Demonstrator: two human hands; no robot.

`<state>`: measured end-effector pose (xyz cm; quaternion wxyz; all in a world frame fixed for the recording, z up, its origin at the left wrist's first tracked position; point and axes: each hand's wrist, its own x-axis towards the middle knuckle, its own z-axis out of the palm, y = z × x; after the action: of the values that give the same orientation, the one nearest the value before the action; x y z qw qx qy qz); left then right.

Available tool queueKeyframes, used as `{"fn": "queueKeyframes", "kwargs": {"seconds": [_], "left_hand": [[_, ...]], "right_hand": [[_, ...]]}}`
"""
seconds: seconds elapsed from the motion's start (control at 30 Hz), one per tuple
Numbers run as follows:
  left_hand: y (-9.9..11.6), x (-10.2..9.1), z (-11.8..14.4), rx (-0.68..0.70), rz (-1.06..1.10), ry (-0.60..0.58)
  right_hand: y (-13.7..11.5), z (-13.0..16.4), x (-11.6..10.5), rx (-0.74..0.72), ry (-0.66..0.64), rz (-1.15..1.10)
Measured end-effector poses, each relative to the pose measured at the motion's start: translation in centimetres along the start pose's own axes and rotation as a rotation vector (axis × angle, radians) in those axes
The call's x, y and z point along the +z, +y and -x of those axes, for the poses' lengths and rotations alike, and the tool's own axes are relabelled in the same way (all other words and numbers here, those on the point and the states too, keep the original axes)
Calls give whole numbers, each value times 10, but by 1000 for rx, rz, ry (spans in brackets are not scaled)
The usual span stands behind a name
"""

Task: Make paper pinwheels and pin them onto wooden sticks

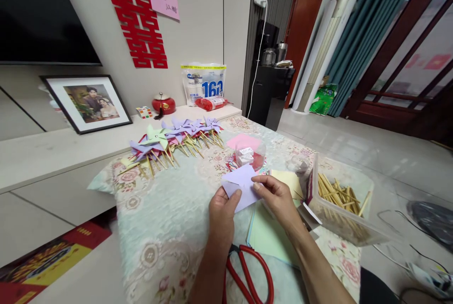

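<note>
Left hand: the bare left hand (223, 209) grasps a sheet of lilac paper (250, 194), thumb on top and fingers beneath its left side.
Right hand: thumb and forefinger of the bare right hand (278, 195) are drawn together against the sheet's right part; whether they pinch the paper or something tiny, I cannot tell.
Lilac sheet: held above the middle of the worktop (170, 221), which wears a pale floral cloth; a cut runs in from the sheet's left side.
Scissors: red-handled scissors (271, 287) lie at the worktop's near edge, partly hidden by the left forearm.
Paper stack: pale green paper sheets (274, 235) lie under the right forearm, with cream-yellow paper (288, 181) just beyond.
Stick tub: a clear plastic rectangular tub (370, 239) stands by the right edge, holding many thin tan sticks (341, 193).
Round container: a clear round plastic container (261, 155) sits beyond the lilac sheet, pink paper (240, 140) behind it.
Pinwheels: a row of paper pinwheels (157, 137), lilac and pale green uppermost, lies along the far edge toward the far left corner, stick ends pointing nearer.
Cabinet: the low white cabinet (53, 153) behind that edge carries a red lidded jar (163, 104).
</note>
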<state>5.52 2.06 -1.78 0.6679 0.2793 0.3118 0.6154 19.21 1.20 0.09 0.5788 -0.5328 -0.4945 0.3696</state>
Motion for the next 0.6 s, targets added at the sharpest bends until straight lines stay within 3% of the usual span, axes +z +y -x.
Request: {"fn": "queueKeyframes", "kwargs": {"seconds": [0.2, 0.4, 0.6], "left_hand": [[2, 1, 1, 7, 19, -20], [1, 0, 0, 23, 17, 6], [0, 1, 0, 50, 43, -4]], "right_hand": [[0, 5, 4, 23, -127, 81], [5, 4, 4, 39, -126, 58], [-1, 4, 2, -228, -66, 294]]}}
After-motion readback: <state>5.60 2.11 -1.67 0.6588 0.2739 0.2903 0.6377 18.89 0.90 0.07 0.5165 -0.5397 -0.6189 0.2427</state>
